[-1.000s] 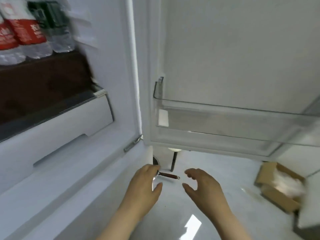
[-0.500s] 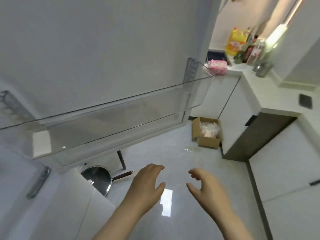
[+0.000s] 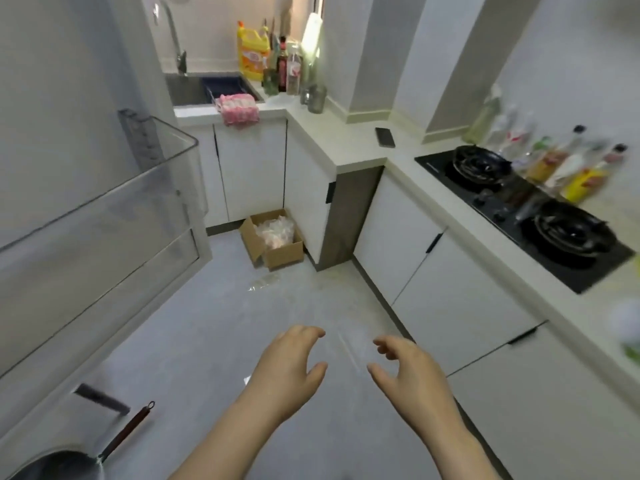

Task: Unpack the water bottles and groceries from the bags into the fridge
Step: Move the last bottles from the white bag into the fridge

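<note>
**Grip wide and empty on both hands, above the kitchen floor**

The left hand [image 3: 291, 368] and the right hand [image 3: 408, 374] hover side by side, palms down, with a gap between them. Each grip is loosely spread and holds nothing.

At the far left stands the open fridge door [image 3: 52, 98], white inside, with a clear door shelf [image 3: 104, 216] fixed across it. Below it, in the lower left corner, a dark pan [image 3: 52, 462] shows with its brown handle pointing up and right.

Past the door's edge a sink [image 3: 194, 86] is set in the pale surface [image 3: 346, 147]. A pink cloth [image 3: 239, 107] hangs over the front edge, and a yellow jug [image 3: 252, 53] stands among darker bottles in the corner behind.

On the grey floor [image 3: 207, 323], an open cardboard box [image 3: 280, 252] with crumpled plastic inside sits against the corner cabinet.

Further right a black phone [image 3: 385, 136] lies flat on the surface. At the far right is a black gas hob [image 3: 519, 209] with two burners. A blurred row of bottles [image 3: 568, 168] stands between it and the wall.
</note>
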Motion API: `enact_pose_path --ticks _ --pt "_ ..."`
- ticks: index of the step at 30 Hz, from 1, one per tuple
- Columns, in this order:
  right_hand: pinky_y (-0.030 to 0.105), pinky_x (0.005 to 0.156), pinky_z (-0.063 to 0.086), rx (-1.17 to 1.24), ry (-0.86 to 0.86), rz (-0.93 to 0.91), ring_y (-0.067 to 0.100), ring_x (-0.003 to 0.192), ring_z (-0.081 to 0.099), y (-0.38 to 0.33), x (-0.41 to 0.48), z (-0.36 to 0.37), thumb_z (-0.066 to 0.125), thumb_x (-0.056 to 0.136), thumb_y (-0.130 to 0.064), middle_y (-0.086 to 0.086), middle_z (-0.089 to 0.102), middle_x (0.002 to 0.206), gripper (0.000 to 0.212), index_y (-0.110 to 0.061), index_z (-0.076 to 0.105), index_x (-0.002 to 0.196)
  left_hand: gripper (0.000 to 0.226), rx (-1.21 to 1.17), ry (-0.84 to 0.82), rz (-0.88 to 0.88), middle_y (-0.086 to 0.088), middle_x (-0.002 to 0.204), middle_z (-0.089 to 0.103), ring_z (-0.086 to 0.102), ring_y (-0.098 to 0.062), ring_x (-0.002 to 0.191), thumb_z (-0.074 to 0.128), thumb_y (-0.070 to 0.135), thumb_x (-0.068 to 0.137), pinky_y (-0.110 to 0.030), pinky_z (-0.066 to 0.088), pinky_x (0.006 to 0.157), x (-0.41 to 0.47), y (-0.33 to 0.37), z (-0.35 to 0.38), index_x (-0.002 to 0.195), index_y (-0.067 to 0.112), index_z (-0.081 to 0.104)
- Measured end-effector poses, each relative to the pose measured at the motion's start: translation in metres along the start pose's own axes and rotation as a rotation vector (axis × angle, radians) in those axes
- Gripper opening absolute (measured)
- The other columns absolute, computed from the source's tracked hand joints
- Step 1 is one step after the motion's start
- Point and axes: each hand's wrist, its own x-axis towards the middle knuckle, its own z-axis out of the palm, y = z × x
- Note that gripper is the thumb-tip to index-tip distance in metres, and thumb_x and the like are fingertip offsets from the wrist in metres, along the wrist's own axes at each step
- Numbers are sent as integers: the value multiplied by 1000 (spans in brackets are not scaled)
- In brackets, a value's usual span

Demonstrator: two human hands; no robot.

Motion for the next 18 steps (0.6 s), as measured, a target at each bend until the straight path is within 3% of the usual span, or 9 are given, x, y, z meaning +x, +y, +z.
enact_pose_path --ticks 18 --pt "16 82 41 153 319 325 -2 101 55 207 -16 -118 63 85 -33 -19 60 110 37 -31 58 122 45 27 -166 390 14 133 47 44 -2 121 54 35 93 -13 35 97 125 215 116 136 28 43"
